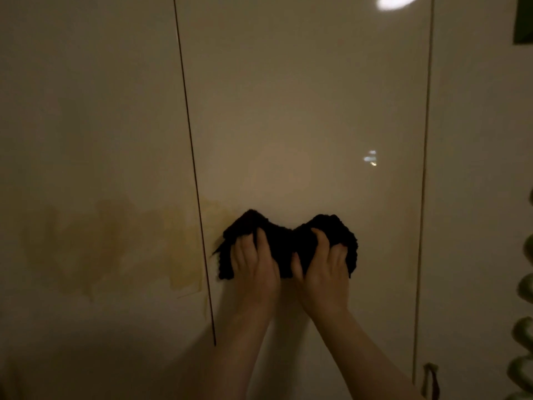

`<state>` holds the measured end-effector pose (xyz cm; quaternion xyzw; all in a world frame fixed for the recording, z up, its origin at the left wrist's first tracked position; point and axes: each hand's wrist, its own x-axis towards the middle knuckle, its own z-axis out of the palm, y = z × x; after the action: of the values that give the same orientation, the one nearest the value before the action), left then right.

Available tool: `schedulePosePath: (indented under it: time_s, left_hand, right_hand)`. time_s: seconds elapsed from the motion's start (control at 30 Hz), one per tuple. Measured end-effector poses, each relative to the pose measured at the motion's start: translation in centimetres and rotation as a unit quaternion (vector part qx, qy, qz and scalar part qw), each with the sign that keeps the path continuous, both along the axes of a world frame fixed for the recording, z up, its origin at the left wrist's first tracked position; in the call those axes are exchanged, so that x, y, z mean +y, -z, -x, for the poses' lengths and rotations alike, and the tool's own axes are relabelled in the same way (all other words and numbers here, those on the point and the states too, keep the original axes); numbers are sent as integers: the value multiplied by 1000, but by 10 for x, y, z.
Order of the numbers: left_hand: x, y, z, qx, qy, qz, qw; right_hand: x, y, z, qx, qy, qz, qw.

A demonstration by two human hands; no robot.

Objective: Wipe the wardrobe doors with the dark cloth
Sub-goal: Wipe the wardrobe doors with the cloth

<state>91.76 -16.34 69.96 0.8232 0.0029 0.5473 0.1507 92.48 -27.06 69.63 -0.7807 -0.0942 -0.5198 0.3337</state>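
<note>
A dark fluffy cloth (284, 243) is bunched against the glossy beige middle wardrobe door (302, 111), low on the panel near its left seam. My left hand (253, 264) grips the cloth's left half with curled fingers. My right hand (323, 269) grips the right half the same way. Both hands press the cloth onto the door. The parts of the cloth under my palms are hidden.
The left door (86, 111) carries a yellowish smear (115, 241) that reaches the dark seam (199, 197). A third door (476, 197) lies to the right, with a handle (431, 379) low down. Green leaves (525, 313) hang along the right edge. A lamp's glare (395, 1) reflects at the top.
</note>
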Motion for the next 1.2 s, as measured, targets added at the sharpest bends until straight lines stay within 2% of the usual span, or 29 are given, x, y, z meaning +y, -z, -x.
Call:
schedulePosePath:
  time_s: [0.1, 0.27, 0.43, 0.53, 0.67, 1.0, 1.2]
  left_hand:
    - [-4, -6, -11, -8, -4, -56, 998]
    - [-3, -3, -14, 10, 4, -28, 1000]
    - [-4, 7, -27, 26, -84, -34, 996]
    - [0, 7, -29, 9, -95, -56, 994]
    - [-1, -2, -28, -10, -97, -63, 993]
    - [4, -136, -31, -83, -119, -66, 987]
    - [8, -116, -26, -50, -122, -65, 989]
  right_hand:
    - [6, -3, -2, 48, -35, -56, 997]
    - [8, -1, 11, 101, -47, -234, 966]
    - [21, 1, 0, 96, -28, -258, 961]
    - [27, -6, -8, 98, 2, -240, 966]
    - [23, -18, -23, 61, 73, -160, 982]
    - [20, -146, -40, -33, 101, -87, 991]
    - [17, -119, -38, -27, 89, -53, 994]
